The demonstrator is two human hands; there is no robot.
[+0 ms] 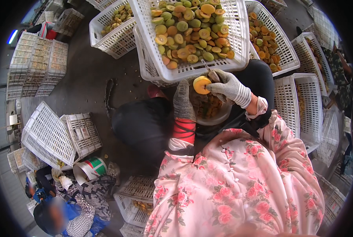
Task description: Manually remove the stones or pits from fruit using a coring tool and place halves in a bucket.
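Observation:
Between my gloved hands, above my lap, is a halved apricot [201,85] with its yellow cut face showing. My left hand [183,102], in a grey knit glove, is closed at the fruit's left side; most of its fingers are hidden. My right hand [232,87], in a pale striped glove, is closed around a small knife [212,75], blade pointing up and away. Its thumb side touches the fruit. Below the hands, a bucket [215,122] in my lap holds brownish pieces. Just beyond them, a white crate [239,47] holds many green and orange halved apricots [188,35].
More fruit crates stand at the far left [121,41] and right [289,65]. An upright crate [317,118] is beside my right arm. At the lower left, a co-worker [81,201] sits by a tipped bucket [90,170] and crates [50,132]. Crate stacks [36,65] stand farther left.

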